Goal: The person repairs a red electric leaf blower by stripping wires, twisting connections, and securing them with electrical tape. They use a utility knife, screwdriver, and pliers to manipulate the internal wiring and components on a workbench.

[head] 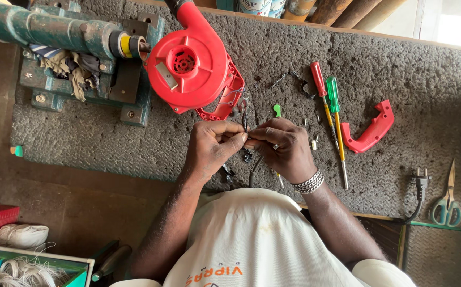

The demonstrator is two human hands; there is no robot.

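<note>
My left hand and my right hand meet over the grey mat, both pinching thin wires that lead up to a red electric blower. The blower lies just beyond my fingers with its handle shell opened. A small black part sits under my hands. A metal bracelet is on my right wrist.
A red-handled and a green-handled screwdriver lie right of my hands, then a loose red handle half. A green bench vise stands at the far left. A black plug and scissors lie at the right.
</note>
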